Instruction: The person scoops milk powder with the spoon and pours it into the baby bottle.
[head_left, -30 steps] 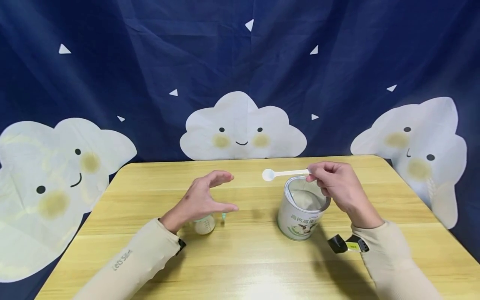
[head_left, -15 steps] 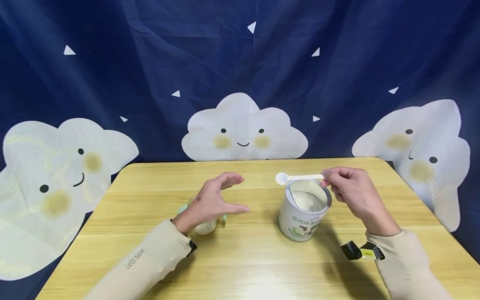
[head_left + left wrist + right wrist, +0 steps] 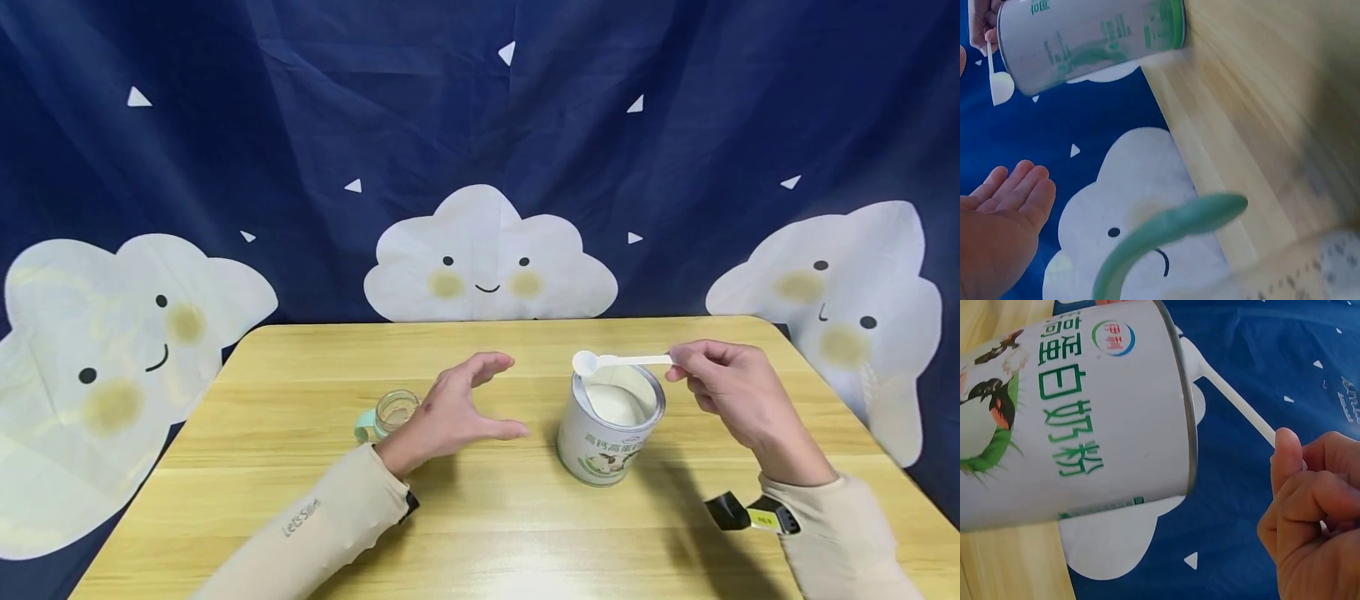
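Note:
My right hand (image 3: 738, 404) pinches the handle end of a white measuring scoop (image 3: 633, 361). The scoop lies level, its small round bowl over the far left part of the milk powder can's (image 3: 600, 446) rim. White powder (image 3: 615, 406) shows inside the lidless, upright can. To the can's left, my left hand (image 3: 457, 412) hovers with thumb and fingers spread apart, holding nothing. Behind that wrist stands a baby bottle (image 3: 397, 407) without a cap, partly hidden by the hand and sleeve. Its green handle (image 3: 1166, 228) curves through the left wrist view.
Both things stand on a light wooden table (image 3: 495, 517) with rounded far corners. A dark blue curtain (image 3: 420, 108) printed with white clouds hangs right behind the table's far edge. Each wrist wears a black strap, the right one with a small device (image 3: 761, 517).
The right hand has moved right, bringing the scoop from left of the can to over its rim. The left hand has shifted right too, uncovering more of the bottle.

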A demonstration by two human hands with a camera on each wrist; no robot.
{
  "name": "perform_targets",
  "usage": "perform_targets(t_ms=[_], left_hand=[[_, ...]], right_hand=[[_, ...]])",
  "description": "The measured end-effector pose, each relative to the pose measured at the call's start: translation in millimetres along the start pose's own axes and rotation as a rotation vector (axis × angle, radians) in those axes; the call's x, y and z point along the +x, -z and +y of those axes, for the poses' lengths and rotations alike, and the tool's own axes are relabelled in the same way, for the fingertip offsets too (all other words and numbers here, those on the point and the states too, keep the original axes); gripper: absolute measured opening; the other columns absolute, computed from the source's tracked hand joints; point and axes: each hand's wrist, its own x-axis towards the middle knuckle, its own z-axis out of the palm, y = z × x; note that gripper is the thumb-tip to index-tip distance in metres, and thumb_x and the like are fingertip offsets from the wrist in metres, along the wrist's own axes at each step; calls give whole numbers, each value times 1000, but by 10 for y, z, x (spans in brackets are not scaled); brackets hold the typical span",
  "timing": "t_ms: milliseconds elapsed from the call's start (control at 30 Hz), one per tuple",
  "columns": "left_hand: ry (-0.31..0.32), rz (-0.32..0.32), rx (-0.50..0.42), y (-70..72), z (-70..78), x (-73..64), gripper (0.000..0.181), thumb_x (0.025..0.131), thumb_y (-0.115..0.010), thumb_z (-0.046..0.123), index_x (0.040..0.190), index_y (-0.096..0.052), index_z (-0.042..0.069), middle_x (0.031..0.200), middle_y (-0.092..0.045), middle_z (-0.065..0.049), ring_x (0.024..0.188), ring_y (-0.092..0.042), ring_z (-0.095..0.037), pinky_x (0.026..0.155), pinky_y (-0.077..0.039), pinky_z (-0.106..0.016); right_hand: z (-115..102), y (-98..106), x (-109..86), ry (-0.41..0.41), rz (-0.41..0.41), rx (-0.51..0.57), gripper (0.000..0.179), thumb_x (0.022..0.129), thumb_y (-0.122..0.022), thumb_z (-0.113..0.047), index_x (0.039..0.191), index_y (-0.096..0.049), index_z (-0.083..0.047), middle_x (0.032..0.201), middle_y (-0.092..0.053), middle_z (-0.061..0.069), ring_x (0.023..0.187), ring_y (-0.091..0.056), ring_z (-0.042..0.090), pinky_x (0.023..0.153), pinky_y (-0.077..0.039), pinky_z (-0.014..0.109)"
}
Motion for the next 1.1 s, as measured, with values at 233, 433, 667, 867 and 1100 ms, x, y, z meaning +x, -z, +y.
perform_targets(t_ms=[233,433,667,867,1100], left_hand=[[13,-48,-3,-173,30,49,90,68,-94,29,143,-49,9,146,-52,-2,136,-46,-22,112,-38,-37],[23,-71,-8,-333,21,108,96,66,-95,30,147,-45,11,149,-49,-1,137,-45,-22,112,-38,-35],[-27,-89,-17,-498,1,196,104,67,-95,30,150,-39,7,153,-44,-5,137,-45,-25,112,-39,-36],[-31,-112,-27,-625,-41,261,107,67,-95,31,152,-36,6,154,-42,-5,137,-44,-22,112,-38,-32],[-72,-131,-94,-768,-90,345,108,66,-96,24,152,-34,3,154,-41,-7,139,-42,-19,112,-36,-25]], right_hand=[[67,102,-21,4,3,39,19,98,-63,-11,83,-73,-15,70,-65,-5,50,-39,5,49,-15,35],[130,161,-28,16,-6,51,20,99,-63,-10,83,-74,-16,70,-65,-6,50,-38,5,51,-14,36],[174,228,-46,24,-4,-20,19,99,-63,-10,86,-75,-18,70,-66,-8,48,-39,4,47,-15,36],[168,249,-59,20,14,-108,24,99,-62,-10,83,-75,-23,70,-66,-11,49,-41,3,40,-26,26],[154,239,-59,30,39,-207,23,99,-62,-13,82,-75,-23,69,-65,-12,47,-41,5,40,-33,24]])
